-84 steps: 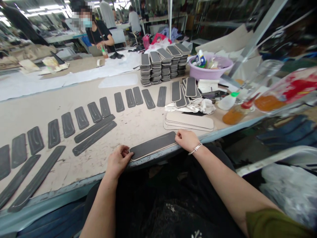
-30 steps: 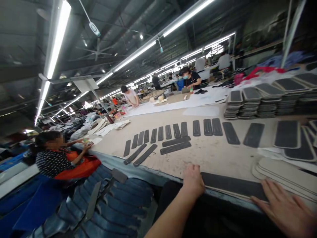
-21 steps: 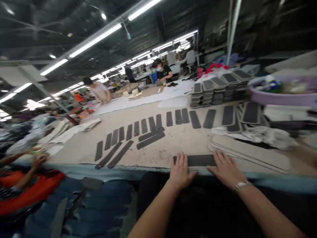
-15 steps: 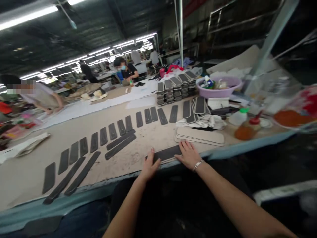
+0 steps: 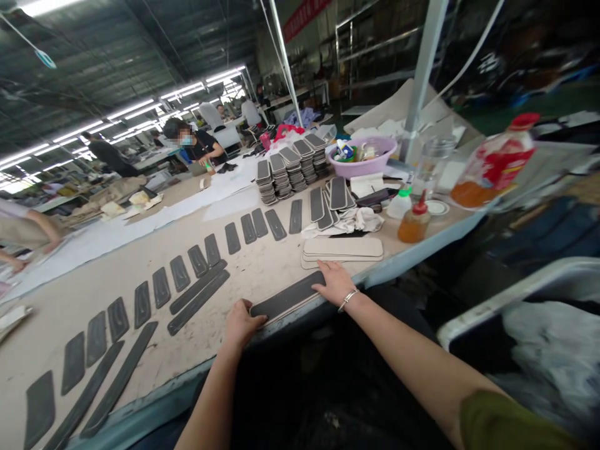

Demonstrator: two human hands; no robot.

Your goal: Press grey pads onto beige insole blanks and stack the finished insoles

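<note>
A long dark strip (image 5: 288,296) lies on a pale backing piece at the table's near edge. My left hand (image 5: 242,322) is at its left end, fingers curled round the end and thumb on the near side. My right hand (image 5: 332,281) rests on the right end, fingers spread, with a bracelet at the wrist. Just beyond that hand is a small stack of pale strips (image 5: 343,248) with dark outlines. Several dark pieces (image 5: 179,273) lie in a slanting row to the left, with longer dark strips (image 5: 199,302) beside them.
Stacked dark pieces (image 5: 290,167) stand at the back beside a purple basin (image 5: 363,156). To the right are a red-capped glue bottle (image 5: 414,222), a green-capped bottle (image 5: 399,204) and a large jug (image 5: 497,162). People work at tables beyond; another person's arm shows far left.
The camera view has swung right, so the table's contents appear further left. My left hand has gone from lying on the strip's left end to curling round it; my right hand stays on the right end.
</note>
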